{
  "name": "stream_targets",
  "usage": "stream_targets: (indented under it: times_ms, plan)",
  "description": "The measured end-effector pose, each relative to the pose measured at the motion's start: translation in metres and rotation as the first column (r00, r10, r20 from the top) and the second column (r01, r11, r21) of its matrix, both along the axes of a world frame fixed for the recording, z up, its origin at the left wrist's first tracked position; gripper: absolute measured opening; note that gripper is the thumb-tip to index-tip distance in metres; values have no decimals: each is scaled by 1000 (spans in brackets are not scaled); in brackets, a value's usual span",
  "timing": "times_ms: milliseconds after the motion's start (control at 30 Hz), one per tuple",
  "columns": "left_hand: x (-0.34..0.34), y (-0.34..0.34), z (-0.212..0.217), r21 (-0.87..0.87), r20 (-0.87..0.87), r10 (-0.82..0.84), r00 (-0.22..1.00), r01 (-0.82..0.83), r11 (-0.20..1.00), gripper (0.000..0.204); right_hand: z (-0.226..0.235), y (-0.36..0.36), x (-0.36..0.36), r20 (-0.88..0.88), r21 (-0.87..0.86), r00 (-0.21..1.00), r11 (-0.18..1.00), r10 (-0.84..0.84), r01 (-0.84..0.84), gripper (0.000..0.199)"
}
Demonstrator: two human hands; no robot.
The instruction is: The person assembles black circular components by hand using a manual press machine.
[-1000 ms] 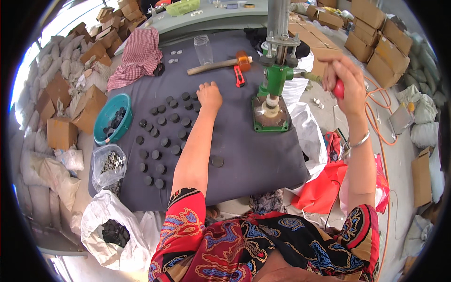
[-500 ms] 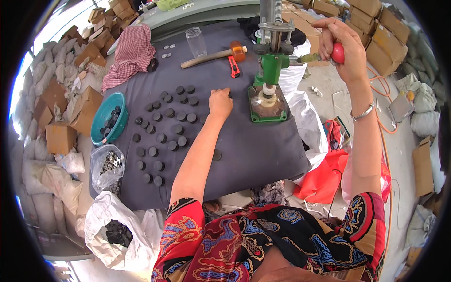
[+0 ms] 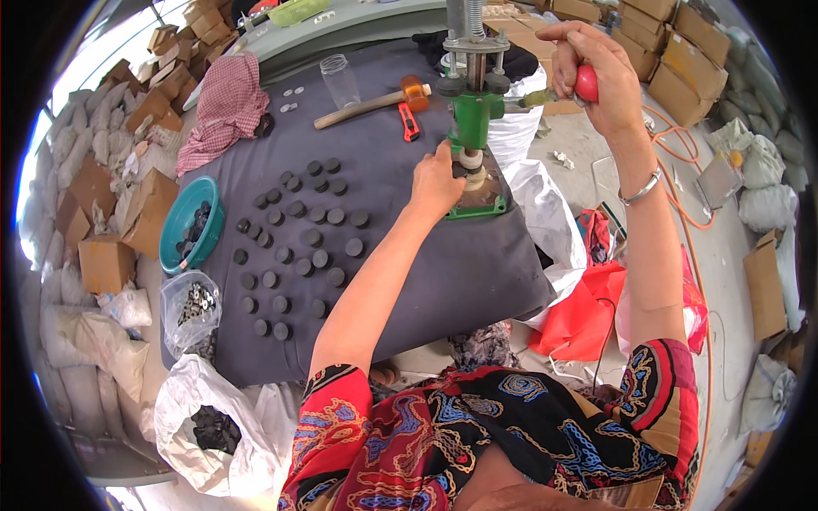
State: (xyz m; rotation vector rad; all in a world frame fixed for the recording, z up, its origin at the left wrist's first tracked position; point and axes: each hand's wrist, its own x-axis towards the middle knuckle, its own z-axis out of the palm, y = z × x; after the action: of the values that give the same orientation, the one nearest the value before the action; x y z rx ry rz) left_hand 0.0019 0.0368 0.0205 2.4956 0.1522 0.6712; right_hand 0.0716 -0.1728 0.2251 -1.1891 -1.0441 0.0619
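Head view showed the left hand (image 3: 436,180) resting at the base of the green press (image 3: 474,128), which stood near the far right edge of the bench (image 3: 443,272). Its fingers were curled toward the pale round piece (image 3: 471,162) seated under the ram; whether they pinched it could not be told. The right hand (image 3: 596,72) was raised beside the press, fingers wrapped tight around the red knob (image 3: 586,83) of the lever.

The bench was covered by a dark cloth. Left of the press lay loose rows of dark discs (image 3: 298,238), spread across the middle of the cloth and well apart from the left hand. Beyond them lay a hammer (image 3: 375,102) with an orange head, a small red tool (image 3: 410,123) just beside it, and a clear jar (image 3: 340,81) standing upright. A checked cloth (image 3: 226,111) was bunched at the far left corner. A teal bowl (image 3: 189,223) holding dark pieces sat at the left edge, with a clear bag (image 3: 192,307) of small metal parts near it and a white bag (image 3: 209,426) of dark pieces lower down.
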Motion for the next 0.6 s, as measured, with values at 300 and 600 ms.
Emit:
stream_targets:
  times_ms: [300,600]
  plan:
    - [15,-14,-18,-360,110,-28,993,66,930,77,-1,0,-5,1,-14,999,999,-42,42,34]
    - [19,-15,-28,-487,158,-28,987,103,867,77,-51,-16,-36,60,27,986,988,-156,154,31]
